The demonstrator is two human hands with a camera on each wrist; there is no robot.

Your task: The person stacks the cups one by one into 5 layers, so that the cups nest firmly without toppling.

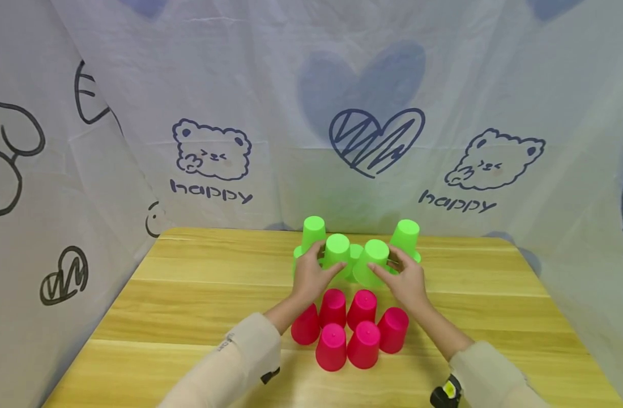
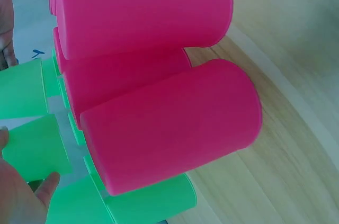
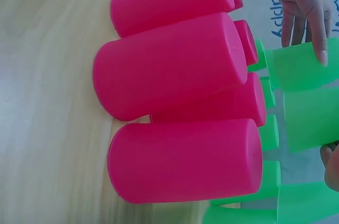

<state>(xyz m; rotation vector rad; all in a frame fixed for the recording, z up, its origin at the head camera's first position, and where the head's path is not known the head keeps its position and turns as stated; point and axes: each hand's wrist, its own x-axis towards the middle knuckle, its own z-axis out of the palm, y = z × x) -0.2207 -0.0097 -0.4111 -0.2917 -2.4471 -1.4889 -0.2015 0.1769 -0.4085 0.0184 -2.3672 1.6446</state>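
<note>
My left hand grips an upside-down green cup between thumb and fingers. Just right of it, another upside-down green cup is held by my right hand, thumb in front and fingers round the far side. Both held cups are side by side over a row of green cups, partly hidden behind them and the hands. At the row's left end a green cup stands on top, and a matching green cup stands at the right end. In the left wrist view, the left thumb and fingertip touch the green cup.
Several upside-down red cups stand close together nearer me, among them a front red cup and a right-hand red cup. They sit on a wooden table. A white printed cloth hangs behind the table.
</note>
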